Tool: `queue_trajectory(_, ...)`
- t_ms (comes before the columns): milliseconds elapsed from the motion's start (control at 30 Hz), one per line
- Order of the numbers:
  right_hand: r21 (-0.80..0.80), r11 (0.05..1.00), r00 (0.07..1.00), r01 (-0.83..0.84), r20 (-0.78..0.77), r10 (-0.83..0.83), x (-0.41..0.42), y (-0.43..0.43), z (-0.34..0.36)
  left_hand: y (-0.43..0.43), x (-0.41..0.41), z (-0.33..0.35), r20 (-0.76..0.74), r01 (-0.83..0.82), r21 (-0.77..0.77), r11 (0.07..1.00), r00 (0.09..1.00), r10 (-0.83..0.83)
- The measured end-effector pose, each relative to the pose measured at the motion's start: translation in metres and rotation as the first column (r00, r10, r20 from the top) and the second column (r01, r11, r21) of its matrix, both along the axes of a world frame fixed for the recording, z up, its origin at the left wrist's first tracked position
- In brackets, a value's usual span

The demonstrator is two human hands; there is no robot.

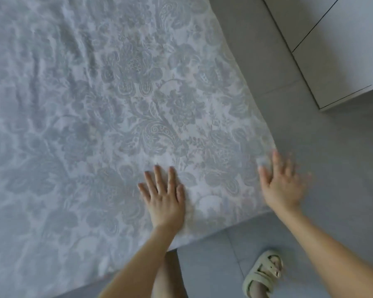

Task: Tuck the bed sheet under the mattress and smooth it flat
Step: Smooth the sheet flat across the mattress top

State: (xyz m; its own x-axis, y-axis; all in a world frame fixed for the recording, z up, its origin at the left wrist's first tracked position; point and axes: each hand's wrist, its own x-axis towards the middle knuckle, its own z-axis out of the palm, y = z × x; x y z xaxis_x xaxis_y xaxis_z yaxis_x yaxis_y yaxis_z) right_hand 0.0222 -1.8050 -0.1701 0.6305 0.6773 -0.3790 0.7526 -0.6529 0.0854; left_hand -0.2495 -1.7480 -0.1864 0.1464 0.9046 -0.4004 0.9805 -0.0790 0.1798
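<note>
A pale grey-and-white floral bed sheet [108, 108] covers the mattress and fills most of the view. Its near corner lies at the lower right, and ripples show in the upper left part. My left hand [163, 196] lies flat on the sheet near the front edge, fingers straight and spread. My right hand [281, 186] is blurred by motion at the corner of the bed, fingers straight, partly over the floor. Whether it touches the sheet I cannot tell. The mattress itself is hidden under the sheet.
Grey tiled floor [310, 136] runs along the right and front of the bed. A white cabinet [340, 61] stands at the upper right. My foot in a beige sandal [264, 274] is on the floor below the corner.
</note>
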Motion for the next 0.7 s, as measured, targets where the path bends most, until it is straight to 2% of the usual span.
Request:
queue_trajectory(33,-0.081,0.99,0.992,0.113,-0.044,-0.117,0.011,-0.025,0.01,-0.024,0.008,0.005,0.005,0.052,-0.016,0.998,0.999,-0.052)
queue_trajectory(67,-0.092,0.989,0.991,0.118,-0.052,-0.123,0.015,-0.042,0.015,-0.047,0.015,0.01,0.009,0.091,-0.042,0.995,0.996,-0.09)
queue_trajectory(100,-0.056,0.998,0.997,0.038,-0.071,-0.042,0.011,-0.045,0.017,-0.065,0.021,0.013,-0.003,0.117,-0.068,0.991,0.993,-0.118)
queue_trajectory(167,0.142,0.963,0.969,-0.23,-0.061,0.24,-0.009,-0.024,0.027,-0.086,0.035,0.019,-0.023,0.103,-0.093,0.99,0.994,-0.105)
queue_trajectory(200,0.215,0.888,0.907,-0.407,-0.026,0.421,-0.02,-0.012,0.031,-0.093,0.041,0.02,-0.06,0.089,-0.055,0.995,0.994,-0.092)
queue_trajectory(233,0.202,0.801,0.814,-0.564,-0.03,0.581,-0.031,-0.005,0.031,-0.097,0.046,0.024,-0.102,0.079,-0.045,0.996,0.991,-0.083)
queue_trajectory(267,0.164,0.744,0.744,-0.647,-0.075,0.664,-0.035,-0.004,0.032,-0.1,0.05,0.026,-0.145,0.084,-0.05,0.995,0.985,-0.09)
queue_trajectory(300,0.105,0.73,0.718,-0.675,-0.132,0.683,-0.03,-0.009,0.028,-0.102,0.053,0.028,-0.175,0.087,-0.1,0.991,0.979,-0.103)
queue_trajectory(367,-0.008,0.755,0.738,-0.656,-0.221,0.638,-0.009,-0.032,0.029,-0.111,0.057,0.043,-0.212,0.11,-0.218,0.97,0.965,-0.157)
queue_trajectory(467,-0.119,0.778,0.775,-0.616,-0.27,0.572,0.016,-0.05,0.067,-0.112,0.062,0.074,-0.155,0.027,-0.4,0.916,0.983,-0.096)
queue_trajectory(533,-0.049,0.766,0.751,-0.641,-0.246,0.613,0.023,-0.039,0.113,-0.097,0.072,0.104,-0.088,-0.043,-0.453,0.89,0.996,0.004)
queue_trajectory(700,0.233,0.696,0.659,-0.679,-0.225,0.718,0.019,-0.002,0.25,-0.053,0.094,0.212,0.117,-0.244,-0.254,0.936,0.953,0.28)
